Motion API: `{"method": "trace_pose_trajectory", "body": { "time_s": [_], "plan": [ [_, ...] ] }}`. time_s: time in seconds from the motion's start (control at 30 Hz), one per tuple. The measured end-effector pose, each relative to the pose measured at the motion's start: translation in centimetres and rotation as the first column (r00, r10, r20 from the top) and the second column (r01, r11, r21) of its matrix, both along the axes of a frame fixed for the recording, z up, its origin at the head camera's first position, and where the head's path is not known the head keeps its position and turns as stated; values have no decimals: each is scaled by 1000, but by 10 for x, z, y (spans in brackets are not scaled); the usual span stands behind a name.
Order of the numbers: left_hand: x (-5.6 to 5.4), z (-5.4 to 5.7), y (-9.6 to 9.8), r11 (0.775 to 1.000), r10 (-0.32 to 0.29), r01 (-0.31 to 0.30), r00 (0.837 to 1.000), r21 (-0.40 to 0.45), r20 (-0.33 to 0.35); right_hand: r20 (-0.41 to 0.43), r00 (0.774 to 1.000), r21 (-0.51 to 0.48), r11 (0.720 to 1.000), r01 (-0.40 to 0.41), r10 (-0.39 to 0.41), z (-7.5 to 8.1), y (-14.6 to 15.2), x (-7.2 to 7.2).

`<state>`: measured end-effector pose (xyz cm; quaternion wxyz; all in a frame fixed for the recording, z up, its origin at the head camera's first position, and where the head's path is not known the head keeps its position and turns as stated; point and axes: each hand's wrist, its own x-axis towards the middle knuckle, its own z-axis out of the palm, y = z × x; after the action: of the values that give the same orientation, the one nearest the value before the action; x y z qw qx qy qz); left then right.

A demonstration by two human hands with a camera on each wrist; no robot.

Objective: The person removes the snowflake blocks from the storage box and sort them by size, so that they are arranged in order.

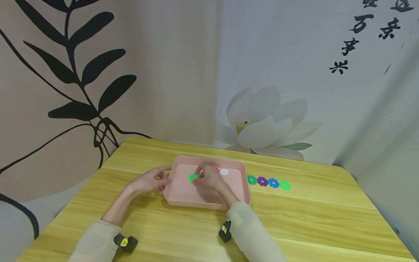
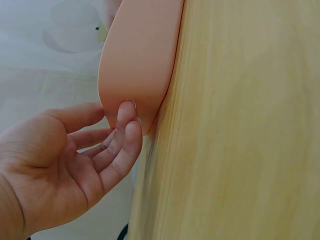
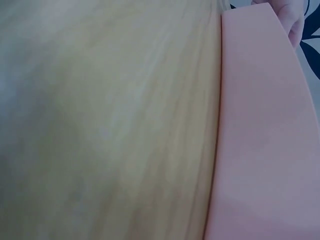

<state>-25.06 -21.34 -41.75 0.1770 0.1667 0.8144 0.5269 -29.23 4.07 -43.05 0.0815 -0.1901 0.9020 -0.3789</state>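
We see the left hand (image 1: 148, 181) touch the pink tray's (image 1: 183, 199) left end with loose fingers. The right hand (image 1: 211, 178) pinches a green flower piece (image 1: 193, 178) inside the tray — near a red piece (image 1: 217, 170) and a white piece (image 1: 224, 172) — and we see a row of four pieces (image 1: 262, 181) on the table (image 1: 314, 207), just right of the tray.

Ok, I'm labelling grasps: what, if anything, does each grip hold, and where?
Right grip: apparently the green disc, right edge. Left grip touches the tray, left end; hold unclear.
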Motion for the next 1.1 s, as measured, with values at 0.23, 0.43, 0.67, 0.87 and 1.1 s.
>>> {"method": "trace_pose_trajectory", "body": {
  "time_s": [0.23, 0.43, 0.67, 0.87, 1.1],
  "plan": [
    [-2, -3, -1, 1000, -10, 10, 1000, -11, -4, -22, 1000, -68, 998, -17, 15, -1, 6, -1],
    [-3, -3, 0, 1000, -1, 1, 1000, -24, 4, 24, 999, -181, 983, -28, 33, 0, 22, -1],
    [-3, -2, 0, 999, 12, -12, 1000, -30, 0, -18, 998, -252, 966, 59, -66, 4, 53, -1],
    [-2, 0, 1, 999, 20, -20, 1000, -35, 7, -46, 983, -285, 946, 155, -175, 11, 77, 2],
    [-1, 1, 1, 999, 11, -11, 1000, -35, -2, -53, 977, -283, 941, 184, -207, 20, 109, 3]
  ]
}}
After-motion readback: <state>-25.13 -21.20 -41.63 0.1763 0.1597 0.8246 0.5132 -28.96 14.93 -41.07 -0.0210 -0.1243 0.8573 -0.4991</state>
